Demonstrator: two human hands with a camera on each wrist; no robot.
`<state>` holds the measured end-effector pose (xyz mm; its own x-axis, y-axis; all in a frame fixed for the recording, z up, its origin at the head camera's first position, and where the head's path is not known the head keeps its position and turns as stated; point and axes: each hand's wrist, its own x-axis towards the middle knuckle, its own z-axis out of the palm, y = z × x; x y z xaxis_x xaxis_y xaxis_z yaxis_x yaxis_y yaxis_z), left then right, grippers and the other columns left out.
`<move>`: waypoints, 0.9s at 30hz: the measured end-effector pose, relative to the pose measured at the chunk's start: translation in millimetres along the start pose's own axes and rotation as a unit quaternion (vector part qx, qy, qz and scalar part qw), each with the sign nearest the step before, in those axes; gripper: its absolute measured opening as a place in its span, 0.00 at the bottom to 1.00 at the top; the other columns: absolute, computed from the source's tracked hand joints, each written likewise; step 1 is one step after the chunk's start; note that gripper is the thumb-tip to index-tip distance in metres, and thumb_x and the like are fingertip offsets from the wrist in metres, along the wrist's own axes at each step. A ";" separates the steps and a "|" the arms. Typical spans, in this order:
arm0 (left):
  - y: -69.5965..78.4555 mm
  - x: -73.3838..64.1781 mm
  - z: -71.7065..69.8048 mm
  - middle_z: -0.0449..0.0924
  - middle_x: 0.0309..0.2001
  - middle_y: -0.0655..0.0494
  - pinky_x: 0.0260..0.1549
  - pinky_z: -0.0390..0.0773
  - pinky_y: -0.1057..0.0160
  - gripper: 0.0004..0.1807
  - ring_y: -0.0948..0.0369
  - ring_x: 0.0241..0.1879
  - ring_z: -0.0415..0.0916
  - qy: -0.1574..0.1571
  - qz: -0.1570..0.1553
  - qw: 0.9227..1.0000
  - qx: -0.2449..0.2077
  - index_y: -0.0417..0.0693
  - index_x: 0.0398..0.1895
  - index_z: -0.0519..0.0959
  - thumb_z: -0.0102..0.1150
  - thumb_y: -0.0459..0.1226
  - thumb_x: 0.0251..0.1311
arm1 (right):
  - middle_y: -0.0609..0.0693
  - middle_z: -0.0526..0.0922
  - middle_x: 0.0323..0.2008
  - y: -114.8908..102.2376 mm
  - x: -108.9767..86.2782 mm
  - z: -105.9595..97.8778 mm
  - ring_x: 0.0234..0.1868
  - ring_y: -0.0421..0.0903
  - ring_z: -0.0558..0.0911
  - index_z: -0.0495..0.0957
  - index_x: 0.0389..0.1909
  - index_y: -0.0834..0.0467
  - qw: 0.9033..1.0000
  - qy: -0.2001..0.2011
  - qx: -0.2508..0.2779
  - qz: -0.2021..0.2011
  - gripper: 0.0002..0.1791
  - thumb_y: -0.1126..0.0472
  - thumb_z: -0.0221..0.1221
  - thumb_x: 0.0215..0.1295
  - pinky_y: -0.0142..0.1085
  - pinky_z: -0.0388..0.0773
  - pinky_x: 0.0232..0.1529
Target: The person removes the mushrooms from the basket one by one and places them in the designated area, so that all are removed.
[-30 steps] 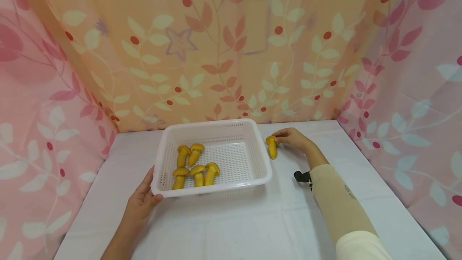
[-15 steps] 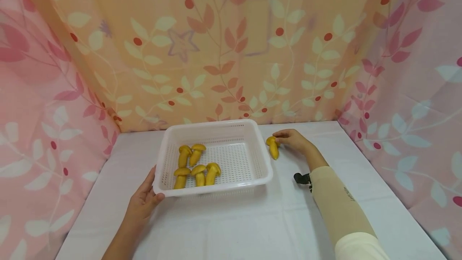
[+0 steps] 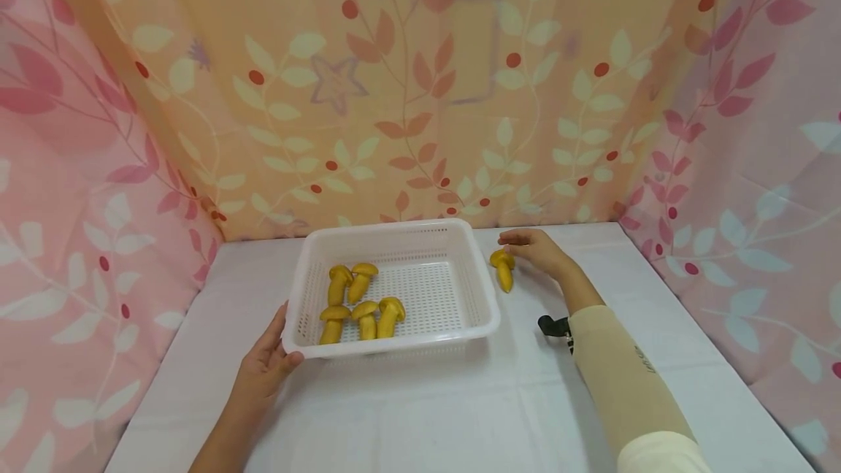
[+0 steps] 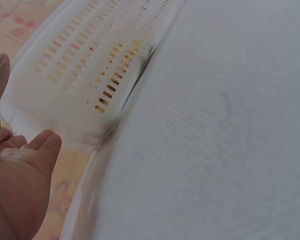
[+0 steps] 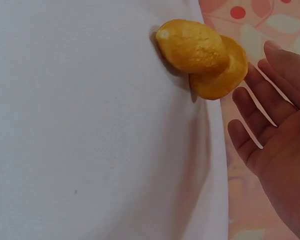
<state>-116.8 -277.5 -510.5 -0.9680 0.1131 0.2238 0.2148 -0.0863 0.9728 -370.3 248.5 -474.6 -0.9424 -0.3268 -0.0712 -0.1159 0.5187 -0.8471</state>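
Observation:
In the head view a white plastic basket (image 3: pixel 434 341) stands on the table, with several yellow toy mushrooms (image 3: pixel 333 327) in its left half. My left hand (image 3: pixel 259 371) rests at its near left corner, fingers extended along the left side and thumb by the front rim. The left wrist view shows that palm and the basket's slotted wall (image 4: pixel 85 55). Right of the basket, one more yellow mushroom (image 3: pixel 504 272) lies on the cloth, cap away from me. My right hand (image 3: pixel 542 250) is beside its cap, fingers spread and holding nothing, as the right wrist view also shows.
A white cloth (image 3: pixel 420 414) covers the table. Patterned curtains (image 3: pixel 407 93) rise behind it and on both sides. A black strap piece (image 3: pixel 552 326) sticks out from the right forearm's sleeve (image 3: pixel 624 371).
The fingers of my right hand have let go of the mushroom and lifted slightly away from its cap. The left hand stays at the basket corner. The head view has shifted slightly.

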 end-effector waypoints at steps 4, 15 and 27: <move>0.9 -0.6 0.8 0.38 0.84 0.51 0.59 0.77 0.69 0.45 0.76 0.72 0.61 0.007 -0.006 1.000 0.007 0.53 0.84 0.46 0.59 0.29 0.70 | 0.60 0.80 0.63 -15.3 -1.2 -3.5 0.67 0.59 0.74 0.75 0.67 0.61 0.999 0.009 -0.021 -0.033 0.24 0.57 0.60 0.75 0.57 0.71 0.71; 3.5 0.8 0.5 0.41 0.84 0.49 0.57 0.77 0.73 0.46 0.80 0.70 0.62 0.031 -0.024 0.997 0.059 0.58 0.84 0.49 0.61 0.30 0.69 | 0.59 0.76 0.67 -84.7 -6.2 -15.6 0.66 0.59 0.73 0.73 0.69 0.57 0.999 -0.006 -0.021 -0.048 0.26 0.52 0.59 0.76 0.61 0.68 0.72; 3.1 0.2 0.8 0.40 0.84 0.47 0.58 0.77 0.71 0.46 0.78 0.71 0.62 0.018 -0.014 0.999 0.034 0.56 0.84 0.48 0.60 0.29 0.70 | 0.61 0.78 0.66 -156.1 5.4 -17.4 0.65 0.59 0.75 0.73 0.69 0.61 0.993 -0.002 -0.039 -0.110 0.25 0.59 0.61 0.74 0.56 0.72 0.69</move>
<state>-116.2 -276.9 -507.4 -0.9776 0.0782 0.1954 0.1947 -0.0158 0.9807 -362.8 179.5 -333.5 -0.8901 -0.4425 0.1092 -0.3436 0.4941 -0.7986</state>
